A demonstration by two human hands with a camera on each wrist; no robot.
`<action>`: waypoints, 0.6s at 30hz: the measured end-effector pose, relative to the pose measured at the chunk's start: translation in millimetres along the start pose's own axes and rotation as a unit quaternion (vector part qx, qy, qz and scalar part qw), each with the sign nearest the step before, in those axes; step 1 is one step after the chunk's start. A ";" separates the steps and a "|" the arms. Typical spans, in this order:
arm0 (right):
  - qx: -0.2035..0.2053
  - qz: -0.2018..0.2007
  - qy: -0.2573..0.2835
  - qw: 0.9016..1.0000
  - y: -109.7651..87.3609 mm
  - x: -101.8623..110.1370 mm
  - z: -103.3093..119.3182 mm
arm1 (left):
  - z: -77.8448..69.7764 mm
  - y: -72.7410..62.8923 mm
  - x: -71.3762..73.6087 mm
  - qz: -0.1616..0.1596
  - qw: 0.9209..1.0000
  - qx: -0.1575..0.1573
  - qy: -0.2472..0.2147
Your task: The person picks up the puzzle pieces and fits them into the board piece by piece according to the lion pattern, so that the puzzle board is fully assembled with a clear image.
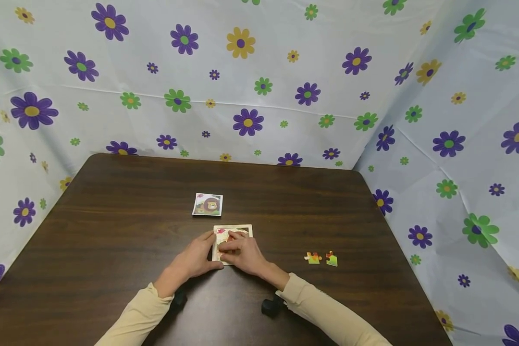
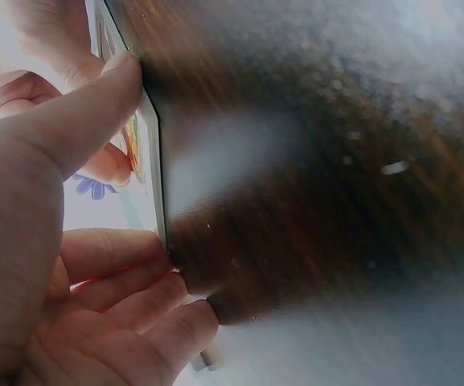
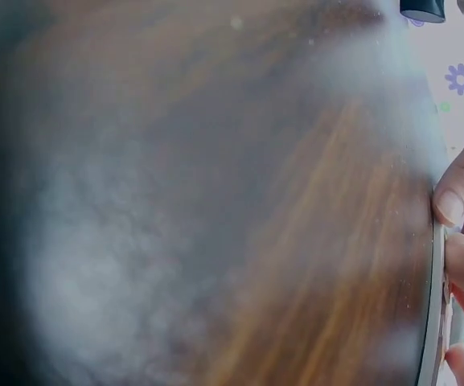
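A small jigsaw tray (image 1: 232, 226) with a pale frame lies on the brown table, its picture partly covered by hands. My left hand (image 1: 192, 258) holds the tray at its near left corner, thumb on the near edge and fingers along the left side. In the left wrist view, the thumb (image 2: 107, 100) rests against the tray's rim (image 2: 153, 153). Over the tray, my right hand (image 1: 247, 255) touches the picture with spread fingertips. No loose piece shows clearly under them. Two jigsaw pieces (image 1: 314, 258), (image 1: 332, 259), orange, yellow and green, lie apart to the right.
Beyond the tray sits a square lion picture (image 1: 207, 204) with a white border. Black wrist devices (image 1: 271, 307) hang under both forearms. A flowered curtain (image 1: 248, 120) encloses the table (image 1: 134, 206) at the back and sides.
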State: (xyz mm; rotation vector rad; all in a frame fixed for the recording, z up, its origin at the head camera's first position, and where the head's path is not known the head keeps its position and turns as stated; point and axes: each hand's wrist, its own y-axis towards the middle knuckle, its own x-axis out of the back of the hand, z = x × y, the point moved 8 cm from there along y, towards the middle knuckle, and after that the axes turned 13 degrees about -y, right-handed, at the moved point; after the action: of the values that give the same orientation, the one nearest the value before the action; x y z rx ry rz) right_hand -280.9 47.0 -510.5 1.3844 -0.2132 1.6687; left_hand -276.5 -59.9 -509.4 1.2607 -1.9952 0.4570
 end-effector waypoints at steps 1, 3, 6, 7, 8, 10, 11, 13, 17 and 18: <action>-0.002 -0.002 -0.001 1.000 0.1 -0.1 -0.5 | 0.3 0.3 -0.3 0.000 1.000 0.000 -0.002; -0.001 -0.004 -0.003 1.000 0.3 -0.9 -1.1 | 0.1 0.7 -0.2 0.000 1.000 -0.003 -0.003; 0.001 -0.005 -0.006 1.000 0.8 -1.2 -1.4 | -2.5 0.5 2.2 -0.009 1.000 -0.018 -0.009; 0.001 -0.006 -0.005 1.000 1.2 -1.0 -1.7 | -3.4 0.5 3.0 -0.011 1.000 -0.021 -0.012; 0.001 -0.007 -0.006 1.000 1.4 -0.7 -1.8 | -5.2 0.3 4.3 -0.016 0.999 -0.030 -0.005; 0.001 -0.009 -0.006 1.000 1.3 0.0 -2.0 | -6.9 0.1 5.8 -0.020 0.999 -0.037 -0.008; 0.002 -0.010 -0.005 1.000 1.0 0.1 -2.2 | -7.0 0.3 5.8 -0.019 0.999 -0.040 -0.006; 0.002 -0.007 0.005 1.000 0.2 -0.4 -2.3 | -7.0 0.6 5.4 -0.016 0.999 -0.037 -0.007; -0.008 -0.004 0.005 1.000 -2.4 -0.8 -3.0 | -3.7 0.9 2.9 -0.003 1.000 -0.018 -0.010; -0.011 0.000 0.000 1.000 -2.9 -1.2 -3.1 | -2.9 0.7 2.3 0.000 1.000 -0.012 -0.010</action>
State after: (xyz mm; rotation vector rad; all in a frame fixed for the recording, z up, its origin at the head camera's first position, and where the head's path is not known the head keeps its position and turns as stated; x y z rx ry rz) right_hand -281.0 50.0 -513.7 1.3681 -0.2313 1.6604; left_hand -276.6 -59.2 -505.7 1.2548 -2.0116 0.4205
